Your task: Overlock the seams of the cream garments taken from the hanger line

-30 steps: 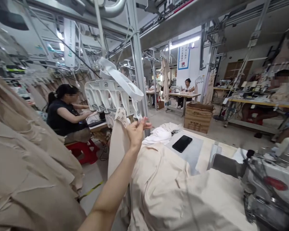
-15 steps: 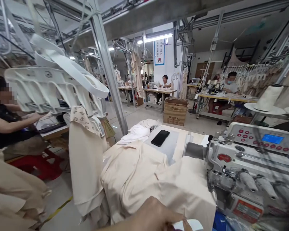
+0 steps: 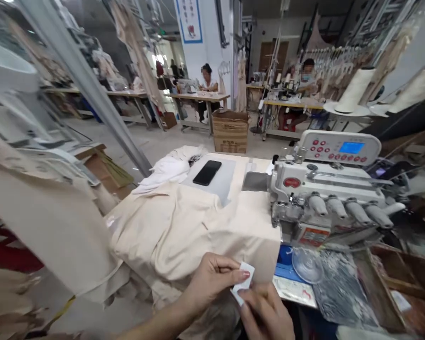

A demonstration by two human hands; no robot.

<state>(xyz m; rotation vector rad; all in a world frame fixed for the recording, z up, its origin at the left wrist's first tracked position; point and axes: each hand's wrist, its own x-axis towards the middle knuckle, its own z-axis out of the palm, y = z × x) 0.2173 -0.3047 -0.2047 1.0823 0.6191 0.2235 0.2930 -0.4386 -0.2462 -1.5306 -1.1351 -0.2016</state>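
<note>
A small white label-like strip (image 3: 243,282) is pinched between my two hands at the lower middle. My left hand (image 3: 212,278) grips its upper end between thumb and fingers. The lower end is held by my right hand (image 3: 267,309), its fingers bent around it. Just beyond both hands, cream fabric (image 3: 187,222) lies in loose folds over the table and hangs down its front edge. To the right stands a white sewing machine (image 3: 326,189) with a lit blue display; one edge of the fabric reaches its front end.
A black phone (image 3: 207,173) rests on a grey sheet beside white cloth (image 3: 170,165). Cream garments (image 3: 49,212) hang at left near a slanted metal post (image 3: 92,94). A wooden divided box (image 3: 393,278) sits lower right. Behind are a carton (image 3: 230,132) and people at sewing tables.
The view has swung right and down. My left hand is more fully in view, and my right hand now shows clearly, both on the white strip. The fabric looks unchanged.
</note>
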